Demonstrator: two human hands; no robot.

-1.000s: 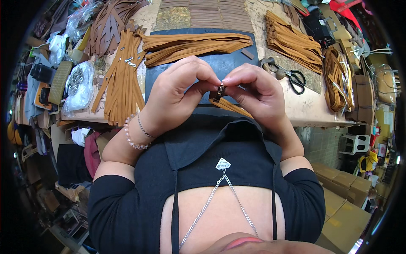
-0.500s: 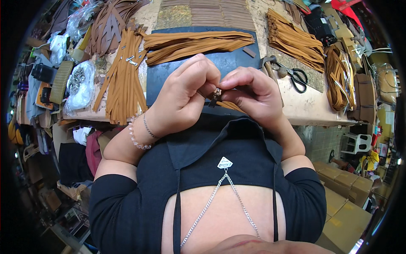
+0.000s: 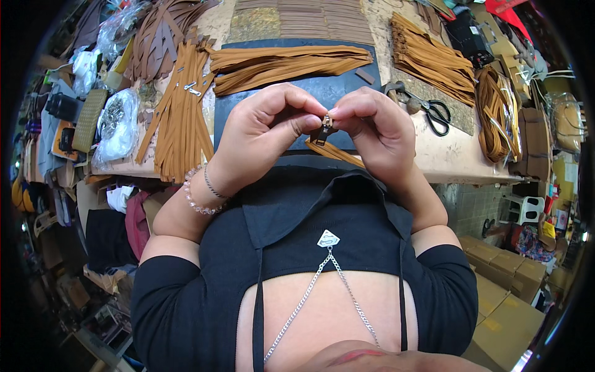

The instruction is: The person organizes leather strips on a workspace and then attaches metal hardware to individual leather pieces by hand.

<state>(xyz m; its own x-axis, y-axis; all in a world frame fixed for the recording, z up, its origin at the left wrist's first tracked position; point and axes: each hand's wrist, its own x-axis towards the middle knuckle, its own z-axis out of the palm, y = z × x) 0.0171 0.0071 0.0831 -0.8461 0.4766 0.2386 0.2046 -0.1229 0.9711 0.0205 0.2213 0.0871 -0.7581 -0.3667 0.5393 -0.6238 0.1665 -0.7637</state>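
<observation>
While both hands meet near the middle of the frame, we see a small dark zipper pull [image 3: 322,132] held between them, above the near edge of the bench [image 3: 455,156]. The left hand [image 3: 260,133] pinches it from one side with thumb and fingertips, and the right hand [image 3: 381,127] pinches at its bright metal top from the other. The pull hangs below the fingertips, its free end pointing toward the bottom of the frame; its long axis runs nearly upright, leaning slightly to lower left. Just below it, a tan zipper strip [image 3: 338,154] slants down to the right and passes behind the right hand; we cannot tell whether the two are joined. We judge the step in hand to be fitting or adjusting the metal piece, and the next move to call for a steady left pinch while the right fingertips work finely. Beyond lies a tan bundle [image 3: 297,57] on a dark mat [image 3: 328,87].
</observation>
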